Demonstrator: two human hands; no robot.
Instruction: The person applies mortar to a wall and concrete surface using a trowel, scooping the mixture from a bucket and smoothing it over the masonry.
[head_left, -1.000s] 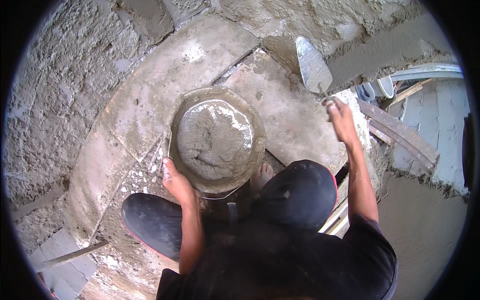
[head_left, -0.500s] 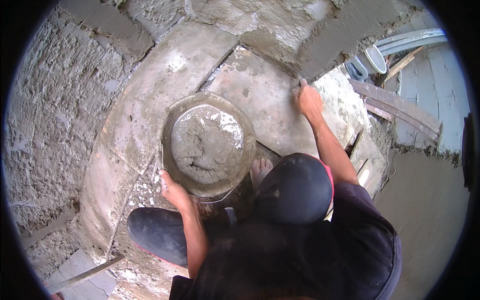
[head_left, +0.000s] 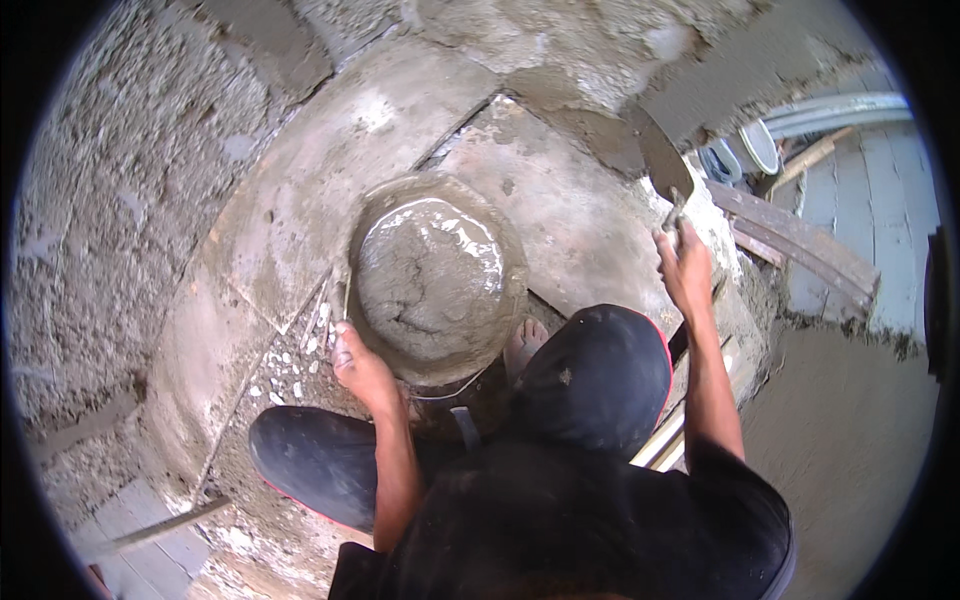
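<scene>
A round bucket (head_left: 514, 275) filled with wet grey mortar (head_left: 425, 275) stands in front of me, a little left of the middle. Beside its near left rim, my left hand (head_left: 362, 367) is closed on a narrow, mortar-smeared piece (head_left: 341, 285) seen edge-on; I cannot make out what it is or whether it belongs to the bucket. At the right, my right hand (head_left: 686, 272) grips the handle of a trowel (head_left: 664, 165). The trowel's mortar-coated blade points away from me, beside the edge of the smoothed mortar band (head_left: 735, 90).
Large worn boards (head_left: 560, 200) lie under and around the bucket. Rough mortared wall (head_left: 130, 220) curves along the left and far side. A white bucket (head_left: 760, 147) and planks (head_left: 800, 235) are at the right. My bare foot (head_left: 526, 340) rests close to the mortar bucket.
My right hand has moved right and nearer to me, and the trowel blade now shows plainly. The view has shifted slightly. My left hand stays by the bucket's rim.
</scene>
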